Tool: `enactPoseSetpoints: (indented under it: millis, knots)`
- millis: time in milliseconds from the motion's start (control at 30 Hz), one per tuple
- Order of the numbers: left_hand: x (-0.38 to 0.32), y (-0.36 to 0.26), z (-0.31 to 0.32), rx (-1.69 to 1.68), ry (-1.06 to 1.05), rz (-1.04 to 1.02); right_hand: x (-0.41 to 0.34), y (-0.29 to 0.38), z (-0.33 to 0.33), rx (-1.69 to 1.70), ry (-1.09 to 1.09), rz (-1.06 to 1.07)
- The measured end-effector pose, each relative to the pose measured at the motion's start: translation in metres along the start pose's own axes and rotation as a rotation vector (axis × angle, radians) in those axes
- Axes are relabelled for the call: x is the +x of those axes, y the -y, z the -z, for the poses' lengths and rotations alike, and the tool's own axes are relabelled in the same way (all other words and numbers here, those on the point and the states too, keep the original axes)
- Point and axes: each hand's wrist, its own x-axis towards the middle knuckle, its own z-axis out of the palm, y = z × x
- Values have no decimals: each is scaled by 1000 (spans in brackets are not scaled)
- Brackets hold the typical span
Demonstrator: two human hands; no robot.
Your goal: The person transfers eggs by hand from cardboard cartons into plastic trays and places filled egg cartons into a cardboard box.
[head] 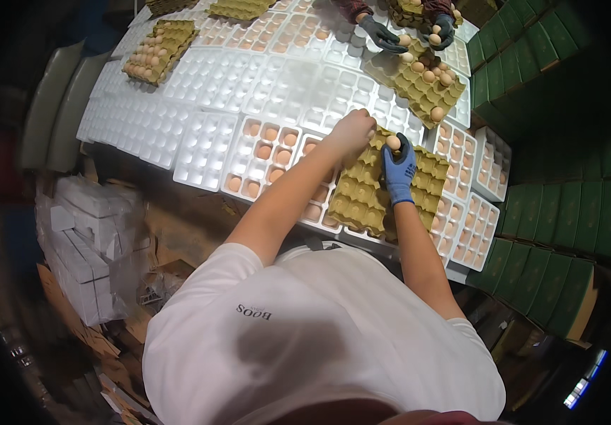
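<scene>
My right hand, in a blue work glove [400, 167], holds a brown egg [393, 142] at its fingertips above an olive pulp egg tray [361, 194]. No glove is on my left hand [356, 130]; its fingers are curled down at the tray's far edge, and whether they hold anything is hidden. The pulp tray lies over white foam egg trays, its near cups without eggs. Left of my left forearm, a white foam tray [239, 159] has brown eggs in part of its cells. Another foam tray [459, 159] with eggs lies right of my glove.
Across the table, a co-worker's dark-gloved hands [385, 36] handle eggs over a pulp tray [427, 101]. Another pulp tray with eggs [159, 53] lies far left. Green boxes [544, 265] stand stacked at right. Wrapped white foam pieces [90, 249] stand low at left.
</scene>
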Motion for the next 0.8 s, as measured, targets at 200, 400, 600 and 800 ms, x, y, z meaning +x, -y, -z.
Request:
enactPoseSetpoints:
  millis: [200,400,600,800]
  knots:
    - [-133,35,-2,-439,-300,360,-5,20,-12,-5,44,-19]
    - [-305,46,35,-458,-700,626,-2,-2,-2,-67,-29,131]
    - [-352,92,81,-223,-814,723,-23,102,-74,-206,266,554]
    - [-312,124,100,-42,-557,428,-69,172,-208,-90,789,697]
